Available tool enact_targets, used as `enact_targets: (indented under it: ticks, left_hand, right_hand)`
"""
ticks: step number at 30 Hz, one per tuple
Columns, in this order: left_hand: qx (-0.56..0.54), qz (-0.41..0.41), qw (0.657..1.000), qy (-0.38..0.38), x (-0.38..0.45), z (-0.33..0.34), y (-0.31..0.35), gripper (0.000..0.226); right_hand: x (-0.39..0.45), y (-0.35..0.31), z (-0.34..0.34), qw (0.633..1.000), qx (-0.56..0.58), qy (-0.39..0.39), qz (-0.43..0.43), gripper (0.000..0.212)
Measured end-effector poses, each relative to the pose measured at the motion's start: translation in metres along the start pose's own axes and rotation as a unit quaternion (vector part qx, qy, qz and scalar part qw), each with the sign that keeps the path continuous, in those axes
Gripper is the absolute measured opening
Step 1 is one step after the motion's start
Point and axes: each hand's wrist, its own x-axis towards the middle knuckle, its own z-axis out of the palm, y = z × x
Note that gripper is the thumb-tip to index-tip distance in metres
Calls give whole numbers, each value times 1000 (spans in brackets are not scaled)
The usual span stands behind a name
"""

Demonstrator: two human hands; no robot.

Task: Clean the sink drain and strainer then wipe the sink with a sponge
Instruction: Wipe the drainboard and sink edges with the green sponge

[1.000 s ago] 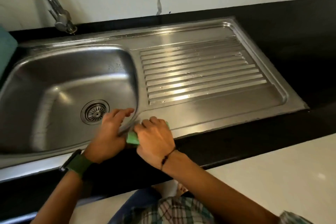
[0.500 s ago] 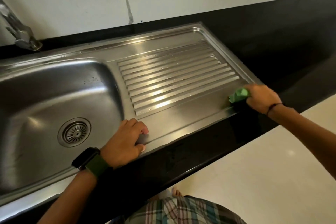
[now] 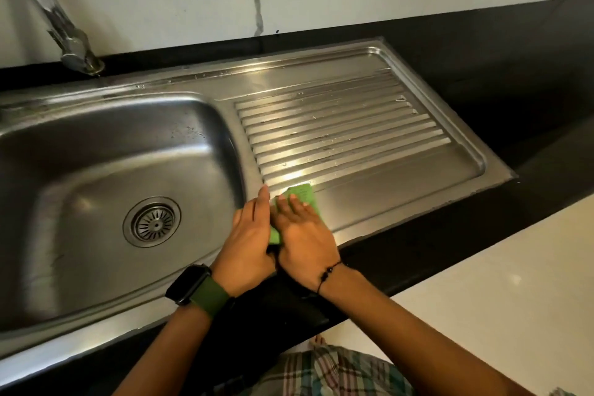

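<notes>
Under the flat fingers of the right hand, the green sponge is lying pressed onto the sink, on the smooth strip just this side of the ribbed drainboard. That hand is spreading over it, not pinching. Touching its inner side, the left hand is resting open with fingers straight, gripping nothing. Ahead of the sponge and off to its right, the ribs are running crosswise, so the next wipe likely follows their length. The strainer is sitting well apart, beyond the left hand.
</notes>
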Motion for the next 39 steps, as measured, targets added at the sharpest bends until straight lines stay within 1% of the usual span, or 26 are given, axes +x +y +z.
enact_targets:
  ticks: [2, 4, 5, 6, 8, 10, 12, 13, 14, 16, 17, 19, 22, 24, 26, 28, 30, 32, 35, 37, 39]
  left_hand:
    - [-5, 6, 1000, -3, -1, 0, 0, 101]
    - [-1, 8, 1000, -1, -1, 0, 2, 103]
    - [1, 8, 1000, -2, -1, -1, 3, 103]
    - [2, 8, 1000, -5, -1, -2, 4, 103]
    - [5, 8, 1000, -11, 0, -3, 4, 102]
    - [15, 12, 1000, -19, -1, -5, 4, 101]
    - [24, 18, 999, -25, -1, -5, 5, 101]
    - [28, 22, 999, -29, 0, -6, 5, 102]
    - [33, 26, 999, -32, 2, -6, 5, 103]
    - [48, 31, 997, -43, 7, -9, 4, 107]
    - [55, 30, 997, -52, 10, -10, 4, 108]
    - [61, 27, 995, -77, 17, -10, 4, 110]
    - [95, 39, 990, -101, 33, -10, 9, 109]
    - [140, 53, 983, -108, 44, -10, 11, 107]
    - [190, 76, 971, -124, 55, -5, 18, 104]
    - [207, 115, 963, -133, 65, 6, 32, 99]
    - [203, 164, 955, -138, 80, 17, 48, 94]
    - [191, 208, 948, -150, 99, 26, 63, 87]
    - [192, 263, 929, -173, 128, 35, 80, 79]
    - [204, 269, 921, -194, 143, 40, 90, 77]
    - [213, 250, 920, -212, 149, 43, 93, 75]
  right_hand:
    - [0, 7, -2, 998, -6, -30, -64, 66]
    - [0, 29, -9, 990, -69, -46, -112, 62]
    - [0, 42, -13, 988, -93, -49, -117, 60]
    - [-1, 55, -19, 988, -100, -49, -104, 59]
    - [-4, 88, -36, 996, -79, -40, -33, 60]
    - [-12, 128, -58, 995, -64, -17, 75, 65]
    - [-20, 163, -79, 980, -49, -1, 192, 65]
    - [-21, 173, -85, 971, -31, 1, 238, 64]
    - [-18, 175, -86, 963, -17, 4, 269, 62]
    - [-7, 163, -80, 957, -25, 12, 288, 58]
    - [-4, 151, -73, 959, -43, 7, 280, 59]
    - [-2, 121, -55, 970, -69, -6, 234, 65]
    - [0, 65, -26, 989, -58, -19, 138, 68]
    - [1, 38, -13, 996, -48, -41, 68, 71]
    - [-3, 36, -12, 995, -77, -47, 31, 71]
    - [-11, 57, -21, 993, -110, -36, 28, 68]
    - [-21, 88, -33, 990, -121, -31, 70, 66]
    - [-29, 120, -47, 982, -124, -29, 139, 64]
    - [-28, 159, -60, 970, -116, -8, 215, 66]
    - [-24, 184, -69, 961, -104, 2, 257, 67]
    - [-21, 209, -79, 948, -103, 19, 300, 66]
